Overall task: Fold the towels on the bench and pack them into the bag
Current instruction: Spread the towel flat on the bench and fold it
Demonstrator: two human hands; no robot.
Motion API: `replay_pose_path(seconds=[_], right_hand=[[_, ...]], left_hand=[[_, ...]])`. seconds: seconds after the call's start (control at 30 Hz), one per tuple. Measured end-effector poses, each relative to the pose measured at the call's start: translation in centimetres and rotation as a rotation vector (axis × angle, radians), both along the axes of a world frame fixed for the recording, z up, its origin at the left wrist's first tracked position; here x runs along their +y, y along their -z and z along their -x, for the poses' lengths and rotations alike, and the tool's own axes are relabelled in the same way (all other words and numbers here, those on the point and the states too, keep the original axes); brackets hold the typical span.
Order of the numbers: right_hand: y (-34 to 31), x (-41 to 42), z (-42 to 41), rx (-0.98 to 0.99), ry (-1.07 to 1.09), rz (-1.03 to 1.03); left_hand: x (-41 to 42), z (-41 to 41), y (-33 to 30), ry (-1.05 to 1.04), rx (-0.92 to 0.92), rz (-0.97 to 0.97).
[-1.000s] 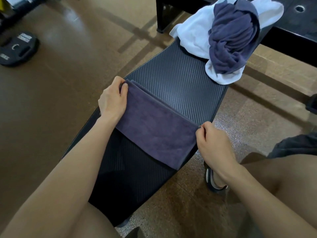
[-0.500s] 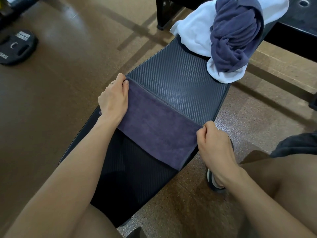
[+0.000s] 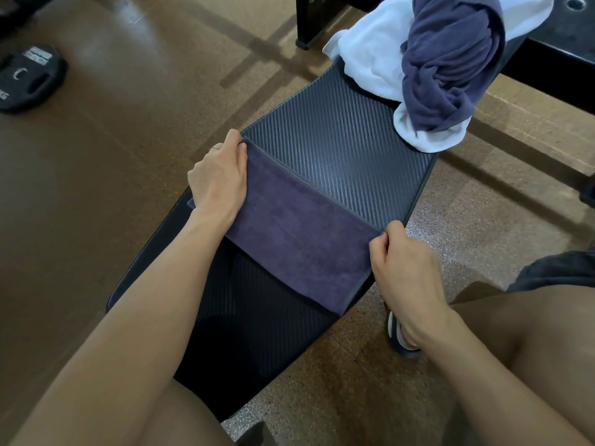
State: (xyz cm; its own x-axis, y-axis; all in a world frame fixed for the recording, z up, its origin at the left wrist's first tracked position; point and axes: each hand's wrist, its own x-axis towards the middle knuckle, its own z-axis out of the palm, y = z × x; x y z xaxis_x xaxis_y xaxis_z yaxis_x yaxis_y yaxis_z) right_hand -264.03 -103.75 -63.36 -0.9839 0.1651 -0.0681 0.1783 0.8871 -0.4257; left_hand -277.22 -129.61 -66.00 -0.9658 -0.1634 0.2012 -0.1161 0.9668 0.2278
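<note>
So I had the purple towel (image 3: 299, 233) laid across the desk (image 3: 341, 156), already folded over into a strip with its far hems lined up. My left hand (image 3: 219, 178) was pinching the far left corner, thumb on top and fingers curled round the edge, and my right hand (image 3: 405, 265) was pinching the far right corner right at the desk's side edge. Both hands were clamped on that 1 towel, well apart from each other, which kept the fabric pulled flat so the layers sat square before the next fold. The near right end of the towel drooped a little over the edge, since the towel ran wider than the padded top there.

Further up the desk sat the crumpled pile: a white towel (image 3: 370, 62) with a dark blue towel (image 3: 450, 62) bunched on top, both not yet folded. My guess was 1 more fold on the purple one, then on to those 2. No bag was in view at all, so packing looked a long way off. A weight plate (image 3: 29, 78) lay on the floor (image 3: 128, 156) off to the left.
</note>
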Motion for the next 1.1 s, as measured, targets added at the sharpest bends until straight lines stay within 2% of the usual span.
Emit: replay_pose_path(seconds=[0.23, 0.47, 1.1], right_hand=[[0.2, 0.4, 0.0, 0.029, -0.009, 0.047], [0.5, 0.2, 0.3, 0.007, 0.005, -0.037], [1.6, 0.8, 0.2, -0.002, 0.028, 0.035]], left_hand=[[0.2, 0.0, 0.0, -0.001, 0.010, 0.007], [0.2, 0.2, 0.2, 0.011, -0.001, 0.023], [0.6, 0.2, 0.1, 0.012, 0.027, 0.016]])
